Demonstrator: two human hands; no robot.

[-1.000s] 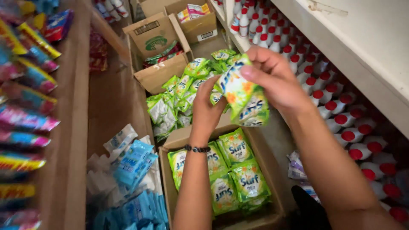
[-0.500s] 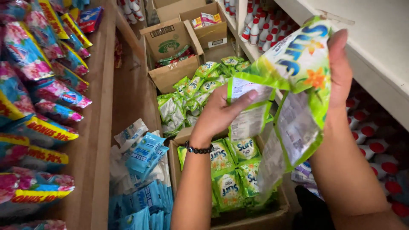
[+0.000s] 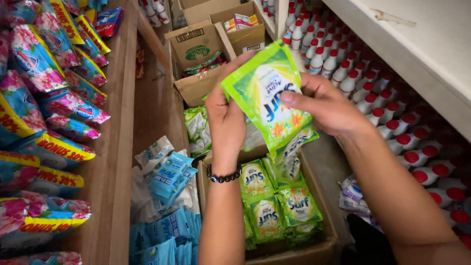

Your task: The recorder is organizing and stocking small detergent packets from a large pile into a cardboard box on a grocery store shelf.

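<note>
Both my hands hold up a strip of green sachets (image 3: pixel 267 100) above an open cardboard box (image 3: pixel 314 250). My left hand (image 3: pixel 226 120), with a dark bead bracelet on the wrist, grips the strip's left side from behind. My right hand (image 3: pixel 326 105) pinches its right edge with thumb on the front. More joined sachets hang down from the top one toward the box. Inside the box lie several more green sachets (image 3: pixel 279 206).
Blue sachets (image 3: pixel 167 206) are piled left of the box. A wooden shelf (image 3: pixel 115 162) at left carries colourful bags (image 3: pixel 37 108). White bottles with red caps (image 3: pixel 392 108) fill the shelf at right. Further open cartons (image 3: pixel 198 49) stand behind.
The sachet strip has come down from high at the right to the middle, in front of me. My right hand shifted from its top to its right edge; the view tilted.
</note>
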